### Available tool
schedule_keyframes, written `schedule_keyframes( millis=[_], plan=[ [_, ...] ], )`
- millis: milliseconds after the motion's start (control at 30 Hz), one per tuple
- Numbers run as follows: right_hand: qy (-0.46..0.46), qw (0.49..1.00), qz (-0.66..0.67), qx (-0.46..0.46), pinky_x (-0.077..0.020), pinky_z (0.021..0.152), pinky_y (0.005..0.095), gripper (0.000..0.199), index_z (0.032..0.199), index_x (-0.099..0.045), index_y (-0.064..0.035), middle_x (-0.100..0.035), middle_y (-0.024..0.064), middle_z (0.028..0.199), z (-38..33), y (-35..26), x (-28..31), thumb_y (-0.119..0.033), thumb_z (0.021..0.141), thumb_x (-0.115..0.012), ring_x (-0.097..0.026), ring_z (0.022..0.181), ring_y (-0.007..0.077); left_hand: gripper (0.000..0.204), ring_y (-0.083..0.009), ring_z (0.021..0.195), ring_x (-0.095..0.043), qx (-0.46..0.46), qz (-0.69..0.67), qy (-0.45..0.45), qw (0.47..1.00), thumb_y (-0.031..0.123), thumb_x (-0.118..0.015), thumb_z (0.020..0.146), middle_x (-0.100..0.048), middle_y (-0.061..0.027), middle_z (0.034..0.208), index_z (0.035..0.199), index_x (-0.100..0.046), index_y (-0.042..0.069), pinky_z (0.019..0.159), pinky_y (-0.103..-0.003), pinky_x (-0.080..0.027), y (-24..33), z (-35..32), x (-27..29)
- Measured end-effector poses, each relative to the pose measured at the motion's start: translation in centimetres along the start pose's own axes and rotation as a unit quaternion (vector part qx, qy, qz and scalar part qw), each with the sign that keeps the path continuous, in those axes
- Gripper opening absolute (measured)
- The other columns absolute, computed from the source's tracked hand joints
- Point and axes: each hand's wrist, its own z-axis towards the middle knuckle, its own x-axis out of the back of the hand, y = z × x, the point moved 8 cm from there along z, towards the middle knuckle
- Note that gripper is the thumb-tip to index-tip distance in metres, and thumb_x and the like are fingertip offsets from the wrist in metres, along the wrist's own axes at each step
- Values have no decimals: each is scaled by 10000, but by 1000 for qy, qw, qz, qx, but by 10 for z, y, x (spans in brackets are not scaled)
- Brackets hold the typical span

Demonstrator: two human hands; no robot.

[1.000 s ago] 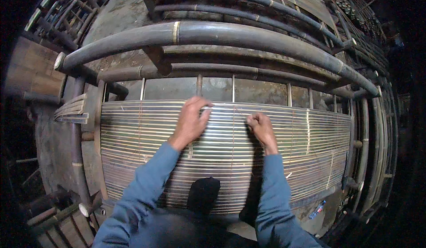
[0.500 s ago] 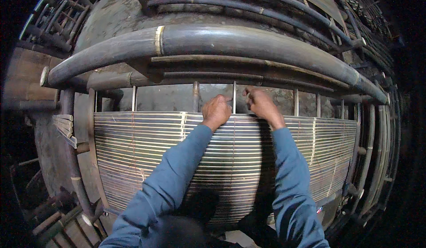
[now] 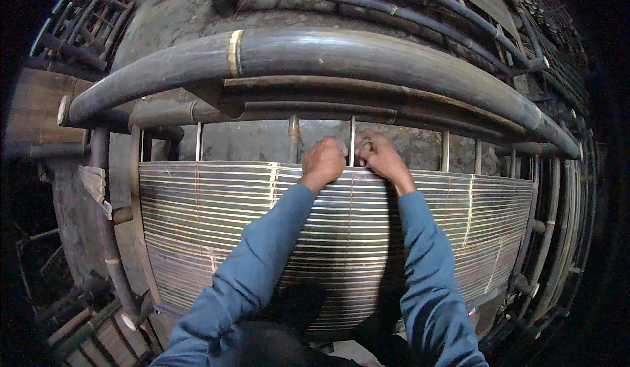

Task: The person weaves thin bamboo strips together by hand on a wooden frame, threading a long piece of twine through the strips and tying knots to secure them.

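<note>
Dark bamboo strips with pale edges form a slatted panel [image 3: 256,229] in front of me. At its far edge, my left hand [image 3: 324,164] is closed, its knuckles up, just left of a narrow upright slat [image 3: 353,141]. My right hand [image 3: 384,160] is on the slat's other side, fingers curled together in a pinch beside it. Whatever the fingertips of either hand hold is hidden or too thin to make out. A fine reddish thread [image 3: 348,216] runs across the strips below the hands, and pale stitch-like bands cross them on either side.
A thick bamboo rail [image 3: 367,55] arches beyond the hands, with thinner poles beneath it. Bamboo posts [image 3: 108,236] flank the panel on the left. A bundle of pale flat pieces [image 3: 96,190] hangs there. More bamboo frames [image 3: 394,9] stand on the floor behind.
My right hand has come down and left, its fingers closing beside the upright slat. My left hand has shifted slightly, its fingers curled in more. The view has tilted a little.
</note>
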Motion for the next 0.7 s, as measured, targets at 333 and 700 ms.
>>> schedule_keyframes(
  millis=[333,700],
  plan=[
    [177,934,-249,182,-444,1063,408,553,1415,-560,-44,-727,160,1229,-52,-110,-20,50,876,-642,-665,1059,362,180,-223,853,-682,-150,-244,34,958,145,-758,885,-713,-143,895,932,-756,-29,781,-368,-526,-14,-11,15],
    [306,944,-118,23,-558,735,445,253,1144,-725,-9,-730,266,936,-154,-73,18,-39,893,-727,-732,787,370,220,-156,945,-674,-132,-318,9,939,169,-710,945,-767,-85,1005,1080,-758,2,910,-318,-515,-15,-11,25]
  ],
)
